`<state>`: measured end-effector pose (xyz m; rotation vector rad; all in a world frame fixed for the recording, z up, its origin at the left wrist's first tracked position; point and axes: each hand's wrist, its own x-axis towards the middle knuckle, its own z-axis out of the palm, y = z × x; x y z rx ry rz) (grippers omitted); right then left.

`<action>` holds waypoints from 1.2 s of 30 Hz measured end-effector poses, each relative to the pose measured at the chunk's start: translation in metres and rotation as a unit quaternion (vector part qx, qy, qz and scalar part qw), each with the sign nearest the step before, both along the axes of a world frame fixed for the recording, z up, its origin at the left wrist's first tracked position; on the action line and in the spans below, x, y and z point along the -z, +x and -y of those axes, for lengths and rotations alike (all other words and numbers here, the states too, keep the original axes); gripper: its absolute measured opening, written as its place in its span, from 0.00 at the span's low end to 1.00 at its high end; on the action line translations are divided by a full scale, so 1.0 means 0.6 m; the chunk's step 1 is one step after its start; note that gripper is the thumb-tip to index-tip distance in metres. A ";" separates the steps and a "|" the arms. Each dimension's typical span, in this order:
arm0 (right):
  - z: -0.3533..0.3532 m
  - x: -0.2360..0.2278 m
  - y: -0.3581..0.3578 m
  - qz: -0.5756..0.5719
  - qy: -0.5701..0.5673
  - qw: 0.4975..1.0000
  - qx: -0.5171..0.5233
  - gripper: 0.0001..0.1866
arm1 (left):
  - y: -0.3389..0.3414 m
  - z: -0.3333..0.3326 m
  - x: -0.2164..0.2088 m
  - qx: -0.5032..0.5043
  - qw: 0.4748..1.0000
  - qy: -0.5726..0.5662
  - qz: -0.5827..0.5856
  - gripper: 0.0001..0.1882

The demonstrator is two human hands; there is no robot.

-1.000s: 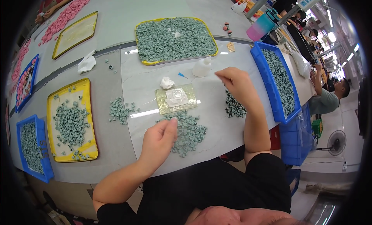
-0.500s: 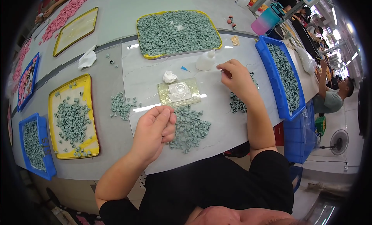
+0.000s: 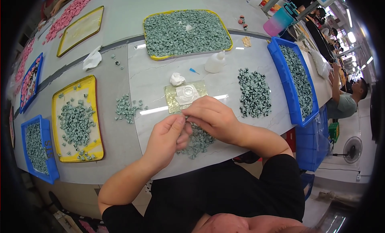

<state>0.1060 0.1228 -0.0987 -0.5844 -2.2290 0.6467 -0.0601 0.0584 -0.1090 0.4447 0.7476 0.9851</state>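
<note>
My left hand [image 3: 165,138] and my right hand [image 3: 216,118] meet fingertip to fingertip above a pile of small grey-green pieces [image 3: 198,142]. Both are closed in a pinch; whatever lies between the fingers is too small and hidden to name. Just beyond them a small clear round dish [image 3: 188,91] sits on a white sheet over a yellowish pad [image 3: 171,100]. A crumpled white tissue [image 3: 177,79], a blue dispensing tip [image 3: 194,71] and a white squeeze bottle [image 3: 215,63] stand or lie behind the pad. Right of my right hand spreads a pile of darker green-black pieces [image 3: 254,92].
A yellow-rimmed tray [image 3: 149,51] full of green pieces lies at the back. Blue bins of pieces stand at right [image 3: 285,88] and far left [image 3: 48,168]. Another yellow tray [image 3: 98,144] and a small loose pile [image 3: 127,108] are at left. A person [image 3: 347,100] sits at far right.
My right hand has come from beside the squeeze bottle, leftward and nearer, to meet my left hand. The dark pile on the right now shows whole. My left hand has barely shifted.
</note>
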 end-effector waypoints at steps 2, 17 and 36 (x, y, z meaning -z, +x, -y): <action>-0.002 -0.001 0.005 0.018 0.049 0.999 -0.011 0.13 | -0.002 0.001 0.005 0.007 0.999 0.028 -0.029 0.11; -0.046 -0.005 0.005 0.103 0.177 0.977 0.059 0.20 | -0.014 0.004 -0.003 -0.027 0.998 0.004 -0.059 0.13; -0.026 -0.016 -0.028 0.234 0.330 0.911 0.079 0.16 | -0.034 0.018 -0.008 -0.080 0.995 0.003 -0.054 0.09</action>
